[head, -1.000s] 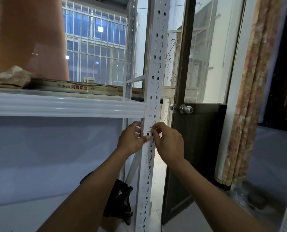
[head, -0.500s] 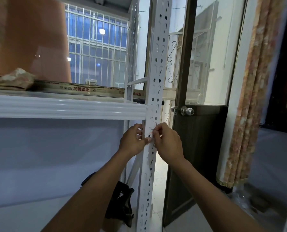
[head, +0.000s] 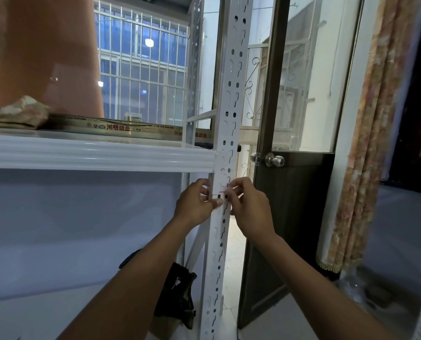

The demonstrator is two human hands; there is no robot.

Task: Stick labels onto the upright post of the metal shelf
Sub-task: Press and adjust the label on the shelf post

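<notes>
A white perforated upright post (head: 231, 99) of the metal shelf runs top to bottom through the middle of the view. Just below the white shelf beam (head: 99, 157), a small white label with a red line (head: 222, 190) lies against the post's front. My left hand (head: 196, 204) is at the post's left side, its thumb pressing on the front face under the label. On the post's right side, my right hand (head: 248, 207) pinches the label's right end between its fingertips. Pale labels appear stuck higher up on the post near the beam.
A dark door with a round knob (head: 274, 160) stands ajar right behind the post. A patterned curtain (head: 366, 143) hangs to the right. A black bag (head: 180, 298) sits on the floor by the post's foot. A long printed box (head: 121, 128) lies on the shelf.
Both hands have stayed at the same spot on the post, with only small finger shifts on the label. The view has tilted slightly.
</notes>
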